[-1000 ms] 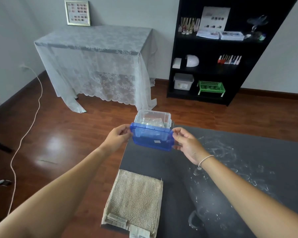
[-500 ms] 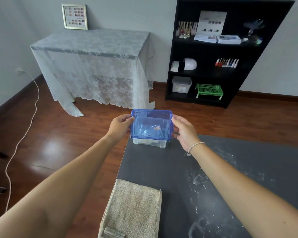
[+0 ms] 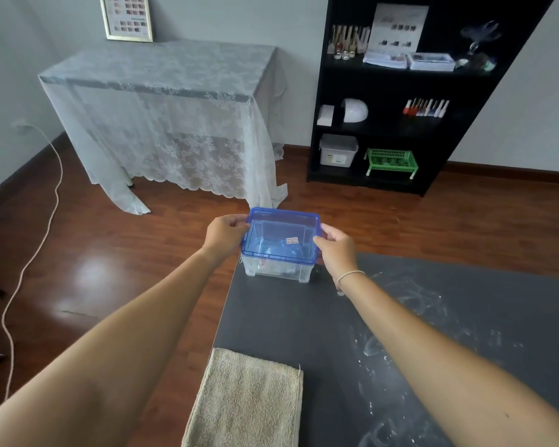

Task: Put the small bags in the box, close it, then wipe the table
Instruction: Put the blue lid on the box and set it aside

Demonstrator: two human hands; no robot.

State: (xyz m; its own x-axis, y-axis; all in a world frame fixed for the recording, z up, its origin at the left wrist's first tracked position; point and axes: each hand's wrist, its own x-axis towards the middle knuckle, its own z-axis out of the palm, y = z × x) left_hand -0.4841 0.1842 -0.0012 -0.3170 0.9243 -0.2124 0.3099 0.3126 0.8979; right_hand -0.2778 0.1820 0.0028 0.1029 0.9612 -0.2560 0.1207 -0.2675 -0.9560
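Gripping the blue lid [image 3: 283,235] at both ends: left hand [image 3: 224,232] & right hand [image 3: 336,250], lid atop clear box [image 3: 276,269] (bags inside) at table [image 3: 304,317] corner; towel [image 3: 246,401] near front edge.

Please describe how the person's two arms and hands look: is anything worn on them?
Both arms are bare, with no sleeves in view. The left hand wears nothing. The right hand has no glove; a thin pale band circles its wrist. No rings can be made out.

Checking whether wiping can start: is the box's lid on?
On: the blue lid covers the clear box, both hands holding its ends. Latched: cannot tell.
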